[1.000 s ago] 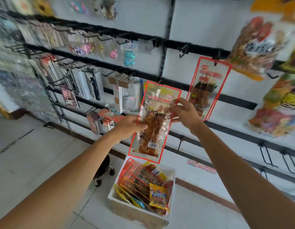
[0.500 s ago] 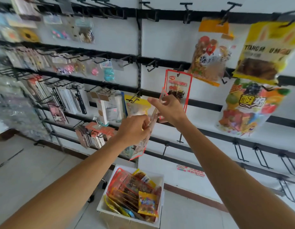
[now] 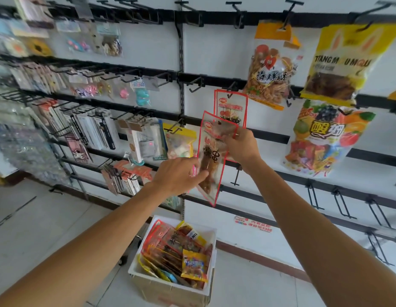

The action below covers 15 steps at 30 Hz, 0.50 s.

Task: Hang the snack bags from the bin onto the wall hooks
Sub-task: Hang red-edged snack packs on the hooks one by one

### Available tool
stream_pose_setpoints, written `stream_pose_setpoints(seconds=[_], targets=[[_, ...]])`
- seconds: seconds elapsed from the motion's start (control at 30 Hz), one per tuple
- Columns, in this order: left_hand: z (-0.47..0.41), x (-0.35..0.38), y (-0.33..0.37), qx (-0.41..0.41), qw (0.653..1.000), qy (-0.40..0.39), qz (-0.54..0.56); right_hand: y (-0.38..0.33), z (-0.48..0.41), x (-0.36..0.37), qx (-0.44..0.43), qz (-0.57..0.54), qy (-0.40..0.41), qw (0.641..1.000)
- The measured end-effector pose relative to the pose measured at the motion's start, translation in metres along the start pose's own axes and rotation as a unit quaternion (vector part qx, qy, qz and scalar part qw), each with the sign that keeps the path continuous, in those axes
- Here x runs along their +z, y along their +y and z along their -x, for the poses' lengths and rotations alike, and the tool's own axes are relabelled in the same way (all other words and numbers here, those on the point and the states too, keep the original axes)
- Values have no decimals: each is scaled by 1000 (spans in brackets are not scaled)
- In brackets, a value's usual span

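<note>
My right hand (image 3: 242, 146) pinches the upper part of a red-edged clear snack bag (image 3: 211, 160) with brown pieces inside, held up in front of the wall. Straight fingers of my left hand (image 3: 178, 175) touch the bag's lower left side. Just behind and above it, an identical red-edged bag (image 3: 231, 105) hangs from a black wall hook (image 3: 230, 87). Below on the floor, the white bin (image 3: 135, 265) holds several more snack bags (image 3: 177, 249).
Black rails with hooks cross the white wall; bare hooks (image 3: 196, 84) sit left of the hung bag and along the lower right (image 3: 342, 201). Large snack bags (image 3: 270, 67) hang upper right. Packaged goods (image 3: 92, 129) fill the left racks. Grey tiled floor spreads at left.
The view rose toward the wall. The held bag moved up and right, close to the hung red-edged bag. My left hand loosened from gripping its side to touching it with straight fingers.
</note>
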<state>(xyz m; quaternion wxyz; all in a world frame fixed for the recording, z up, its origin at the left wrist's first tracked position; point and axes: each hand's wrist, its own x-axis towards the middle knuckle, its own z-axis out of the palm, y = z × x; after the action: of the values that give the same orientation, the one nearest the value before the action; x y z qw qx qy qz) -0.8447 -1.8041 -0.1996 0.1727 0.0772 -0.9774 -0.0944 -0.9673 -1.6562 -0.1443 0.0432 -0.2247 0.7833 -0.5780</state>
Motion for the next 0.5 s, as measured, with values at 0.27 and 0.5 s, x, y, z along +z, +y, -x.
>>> stream_pose_setpoints(seconds=[0.27,0.5], targets=[[-26,-45,9,-133,927,43,348,-16,-1,-30,-76,7,-79,994],[-54,-72,56,-143,796,34,587,-22,10,-61,-80,-71,-170,980]])
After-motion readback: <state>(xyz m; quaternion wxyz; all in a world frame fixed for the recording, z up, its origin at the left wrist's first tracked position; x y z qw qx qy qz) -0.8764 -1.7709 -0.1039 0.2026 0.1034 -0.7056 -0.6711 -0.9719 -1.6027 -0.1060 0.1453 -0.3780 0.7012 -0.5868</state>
